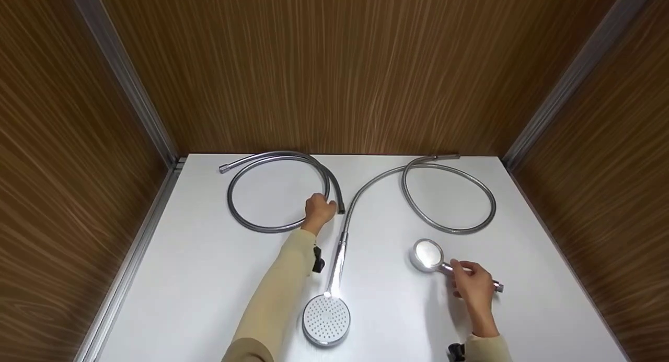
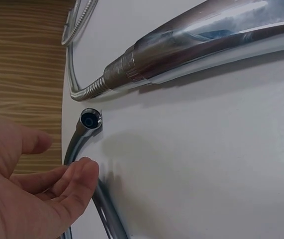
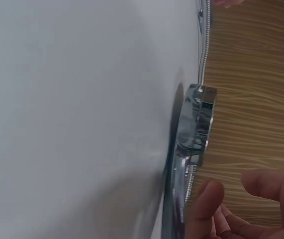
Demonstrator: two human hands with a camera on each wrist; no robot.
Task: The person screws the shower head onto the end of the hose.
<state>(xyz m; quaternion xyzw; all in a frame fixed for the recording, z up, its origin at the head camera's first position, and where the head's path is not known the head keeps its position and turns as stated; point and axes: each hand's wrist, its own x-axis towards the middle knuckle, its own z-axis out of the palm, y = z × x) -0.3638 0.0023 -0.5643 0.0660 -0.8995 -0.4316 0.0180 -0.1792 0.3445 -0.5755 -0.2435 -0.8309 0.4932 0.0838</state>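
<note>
My left hand point(image 1: 320, 210) is over the right side of a coiled grey shower hose point(image 1: 229, 197). In the left wrist view its thumb and fingers stand apart, with the hose's open threaded end point(image 2: 90, 119) just beyond them. My right hand point(image 1: 474, 286) hovers at the handle of a small round chrome shower head point(image 1: 428, 254), which lies on the white table with its face up. The right wrist view shows thumb and fingers spread beside that handle point(image 3: 179, 199), not closed round it. Whether a fingertip touches it is hard to tell.
Between the hands lies a larger shower head point(image 1: 326, 320), face up, joined to a ribbed metal hose point(image 1: 495, 202) looped at the back right. Brown wood-grain panels point(image 1: 334, 69) enclose the white table point(image 1: 183, 278) at the back and both sides.
</note>
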